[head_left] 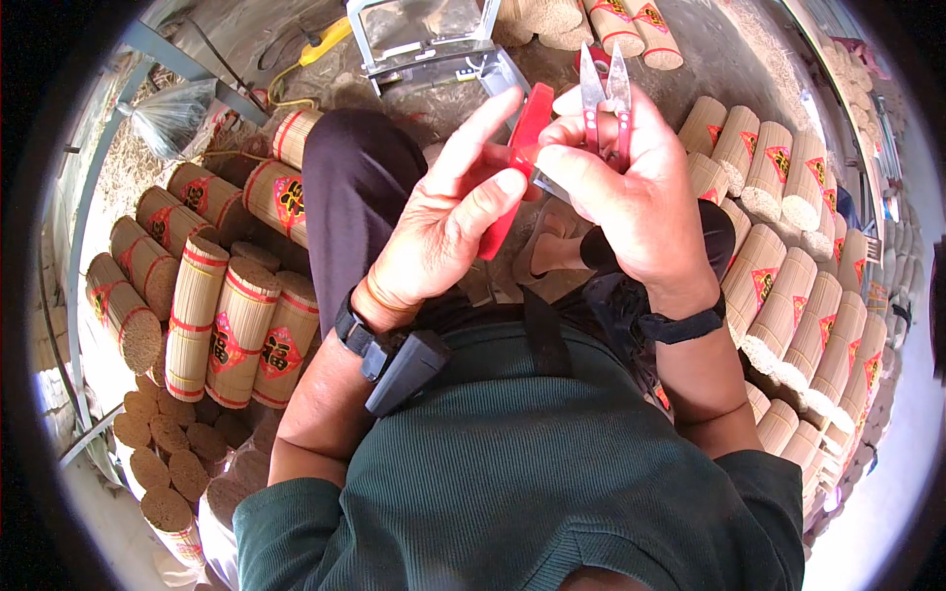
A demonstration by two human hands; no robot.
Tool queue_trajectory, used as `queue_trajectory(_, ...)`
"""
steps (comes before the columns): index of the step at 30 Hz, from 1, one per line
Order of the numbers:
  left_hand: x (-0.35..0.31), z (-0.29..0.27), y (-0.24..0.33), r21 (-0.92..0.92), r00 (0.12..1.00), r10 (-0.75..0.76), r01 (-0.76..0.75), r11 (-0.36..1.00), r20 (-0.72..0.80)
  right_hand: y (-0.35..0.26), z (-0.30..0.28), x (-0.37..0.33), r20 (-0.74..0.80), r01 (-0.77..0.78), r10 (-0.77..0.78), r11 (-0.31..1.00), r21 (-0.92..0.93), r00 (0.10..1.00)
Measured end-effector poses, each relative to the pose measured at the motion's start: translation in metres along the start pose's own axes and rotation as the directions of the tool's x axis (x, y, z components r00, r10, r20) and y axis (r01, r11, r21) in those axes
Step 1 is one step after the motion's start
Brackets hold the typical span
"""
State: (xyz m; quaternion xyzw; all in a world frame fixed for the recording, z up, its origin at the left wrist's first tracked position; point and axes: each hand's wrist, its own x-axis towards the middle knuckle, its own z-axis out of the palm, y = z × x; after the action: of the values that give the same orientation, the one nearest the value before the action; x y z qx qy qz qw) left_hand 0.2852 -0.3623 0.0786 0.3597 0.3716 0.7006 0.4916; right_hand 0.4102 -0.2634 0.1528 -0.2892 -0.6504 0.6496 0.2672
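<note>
In front of my lap, my left hand (458, 202) holds a roll of red tape (505, 212), seen edge-on, between thumb and fingers. A pair of small scissors (607, 108) is tucked in my right hand (631, 192), its two pointed blades apart and aimed away from me. Thumb and forefinger of that same hand pinch at the tape roll's right side, so both hands meet there. What lies between those fingertips is hidden, and so are most of the scissors' handles.
Bundles of thin sticks (241, 325) with red bands and labels are heaped on the left. More stick bundles (778, 286) are stacked in rows on the right. Beyond my hands stands a grey metal-framed device (424, 49), with a yellow tool (325, 41) beside it.
</note>
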Motion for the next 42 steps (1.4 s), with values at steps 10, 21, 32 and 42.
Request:
queue_trajectory(10, 0.003, -0.007, -0.006, 0.080, 0.994, 0.017, -0.026, 0.997, 0.109, 0.003, -0.003, 0.003, -0.038, 0.123, -0.130, 0.980, -0.156, 0.991)
queue_trajectory(21, 0.002, -0.011, 0.001, 0.163, 0.957, -0.276, 0.258, 0.952, 0.093, 0.014, -0.015, 0.011, -0.015, 0.122, -0.130, 0.959, -0.258, 0.991)
queue_trajectory(32, 0.004, -0.008, -0.003, -0.055, 0.956, -0.287, 0.291, 0.955, 0.064, 0.025, -0.013, 0.014, -0.014, 0.180, -0.187, 0.961, -0.209, 0.982)
queue_trajectory(42, 0.002, -0.007, -0.005, -0.102, 0.933, -0.343, 0.354, 0.930, 0.110, 0.029, -0.006, 0.008, -0.013, 0.138, -0.143, 0.972, -0.190, 0.990)
